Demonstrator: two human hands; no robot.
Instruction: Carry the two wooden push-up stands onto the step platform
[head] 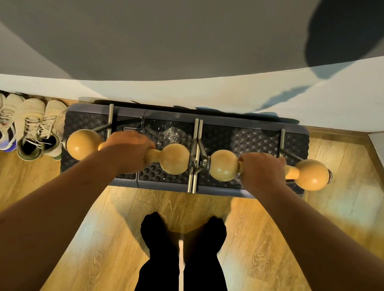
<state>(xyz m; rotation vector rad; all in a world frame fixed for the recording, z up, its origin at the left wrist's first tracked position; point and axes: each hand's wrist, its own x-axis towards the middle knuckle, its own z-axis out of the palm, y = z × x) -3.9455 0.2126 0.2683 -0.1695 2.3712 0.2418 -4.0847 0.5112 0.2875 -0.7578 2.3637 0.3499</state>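
1. Right now the person is bending over the step platform (292,142), which is lying lengthwise against the wall (216,93), so both stands are fitting end to end along its studded top.
2. Their left hand (128,151) is wrapping tightly round the narrow wooden grip of the left push-up stand (175,159); the right hand (263,171) is closing the same way on the right push-up stand (311,175). Gripping each at the middle is probably keeping it level and balanced.
3. Metal feet of both stands are lying over the platform's surface, the inner feet just beside each other at the middle. Whether they are resting fully or hovering a touch above, I cannot tell.
4. Counting: two stands, each showing two rounded wooden knobs, so four knobs; two hands, one per stand; one platform.
5. Beside the platform's left end, four sneakers (11,122) are sitting in a row on the wooden floor (271,238), and the person's two dark-socked feet (183,235) are standing near the front edge.
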